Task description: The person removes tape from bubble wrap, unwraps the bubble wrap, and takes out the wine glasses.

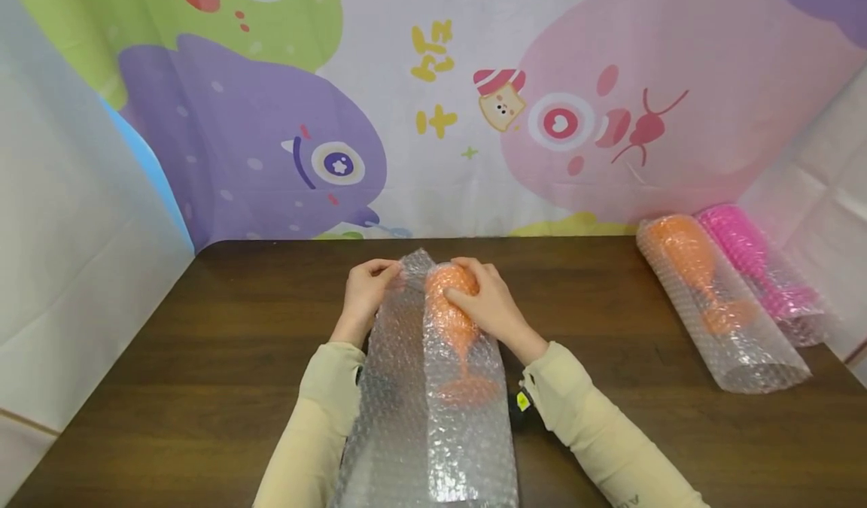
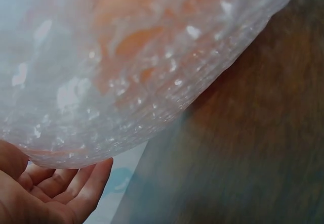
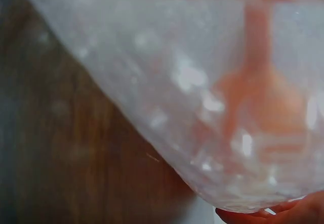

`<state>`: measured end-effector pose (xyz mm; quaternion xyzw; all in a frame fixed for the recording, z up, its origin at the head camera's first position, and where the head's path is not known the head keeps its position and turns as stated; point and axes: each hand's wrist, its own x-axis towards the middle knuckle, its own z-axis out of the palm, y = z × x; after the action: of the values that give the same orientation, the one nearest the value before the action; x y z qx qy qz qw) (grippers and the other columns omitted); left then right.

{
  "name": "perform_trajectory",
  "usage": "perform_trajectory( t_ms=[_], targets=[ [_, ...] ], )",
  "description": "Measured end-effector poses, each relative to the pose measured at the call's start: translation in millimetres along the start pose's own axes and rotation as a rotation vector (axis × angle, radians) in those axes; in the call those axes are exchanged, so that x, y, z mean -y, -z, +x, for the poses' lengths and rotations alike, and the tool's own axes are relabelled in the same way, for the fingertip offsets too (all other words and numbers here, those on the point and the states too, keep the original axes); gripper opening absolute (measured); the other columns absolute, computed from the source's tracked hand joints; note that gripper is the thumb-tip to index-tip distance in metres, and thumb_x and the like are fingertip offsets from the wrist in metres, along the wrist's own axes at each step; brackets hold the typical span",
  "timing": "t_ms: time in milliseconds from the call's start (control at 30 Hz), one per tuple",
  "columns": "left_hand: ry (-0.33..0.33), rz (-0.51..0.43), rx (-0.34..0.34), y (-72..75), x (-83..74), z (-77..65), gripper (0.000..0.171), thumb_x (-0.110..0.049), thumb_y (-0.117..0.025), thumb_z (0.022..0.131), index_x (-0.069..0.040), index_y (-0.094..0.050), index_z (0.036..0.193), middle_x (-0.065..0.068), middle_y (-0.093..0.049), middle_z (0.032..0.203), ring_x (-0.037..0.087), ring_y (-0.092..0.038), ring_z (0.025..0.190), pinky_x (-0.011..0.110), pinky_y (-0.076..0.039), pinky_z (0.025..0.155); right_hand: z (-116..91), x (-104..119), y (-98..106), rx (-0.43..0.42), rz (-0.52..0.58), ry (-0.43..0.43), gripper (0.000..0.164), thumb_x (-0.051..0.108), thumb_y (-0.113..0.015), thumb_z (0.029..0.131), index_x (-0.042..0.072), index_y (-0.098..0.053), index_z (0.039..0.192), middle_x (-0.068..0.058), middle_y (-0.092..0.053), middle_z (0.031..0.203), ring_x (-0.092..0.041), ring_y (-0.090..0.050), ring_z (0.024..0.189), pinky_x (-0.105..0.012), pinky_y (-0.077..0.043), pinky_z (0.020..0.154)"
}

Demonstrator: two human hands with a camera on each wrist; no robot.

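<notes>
An orange plastic goblet (image 1: 455, 323) lies under bubble wrap (image 1: 393, 410) at the middle of the table, its bowl toward the back and its foot toward the front. My left hand (image 1: 364, 295) pinches the far left corner of the loose wrap. Over the goblet's bowl, my right hand (image 1: 493, 302) grips the wrapped layer, thumb on top. In the left wrist view the left hand's curled fingers (image 2: 88, 188) meet the wrap's edge. The right wrist view has the orange stem (image 3: 257, 37) blurred behind the plastic, with part of the right hand (image 3: 298, 213) low at the corner.
At the right of the brown wooden table (image 1: 250, 357) lie two bubble-wrapped goblets side by side, one orange (image 1: 687, 252) and one pink (image 1: 734, 237). A cartoon-printed cloth (image 1: 440, 177) hangs along the back edge. White panels (image 1: 74, 252) stand at the sides.
</notes>
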<state>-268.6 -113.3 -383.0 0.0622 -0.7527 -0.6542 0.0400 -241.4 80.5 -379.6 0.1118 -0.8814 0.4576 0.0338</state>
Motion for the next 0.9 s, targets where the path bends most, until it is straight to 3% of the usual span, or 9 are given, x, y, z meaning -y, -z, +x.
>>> perform_trajectory(
  t_ms=[367, 700, 900],
  targets=[
    [-0.005, -0.045, -0.063, 5.2, -1.9, 2.5, 0.022, -0.009, -0.055, 0.09, 0.006, -0.061, 0.105, 0.017, -0.062, 0.094, 0.012, -0.063, 0.073, 0.031, -0.054, 0.074, 7, 3, -10, -0.008, 0.036, 0.009, 0.051, 0.027, -0.06, 0.083, 0.018, -0.044, 0.132, -0.016, -0.042, 0.123, -0.029, -0.047, 0.109, -0.046, -0.042, 0.088],
    [0.0, -0.079, -0.086, 10.5, 0.9, 7.5, 0.023, -0.008, -0.055, 0.09, 0.009, -0.061, 0.104, 0.018, -0.064, 0.089, 0.01, -0.064, 0.066, 0.027, -0.055, 0.067, 8, 5, -13, 0.001, 0.07, 0.007, 0.056, 0.025, -0.058, 0.084, 0.019, -0.039, 0.136, -0.018, -0.038, 0.125, -0.031, -0.047, 0.109, -0.046, -0.043, 0.088],
    [0.019, -0.146, -0.088, 13.2, 1.5, 8.5, 0.023, -0.004, -0.054, 0.089, 0.013, -0.058, 0.105, 0.01, -0.063, 0.079, 0.008, -0.063, 0.061, 0.026, -0.055, 0.065, 8, 5, -15, 0.007, 0.086, 0.006, 0.056, 0.025, -0.056, 0.084, 0.02, -0.038, 0.137, -0.018, -0.037, 0.125, -0.031, -0.047, 0.109, -0.046, -0.043, 0.088]
  ],
)
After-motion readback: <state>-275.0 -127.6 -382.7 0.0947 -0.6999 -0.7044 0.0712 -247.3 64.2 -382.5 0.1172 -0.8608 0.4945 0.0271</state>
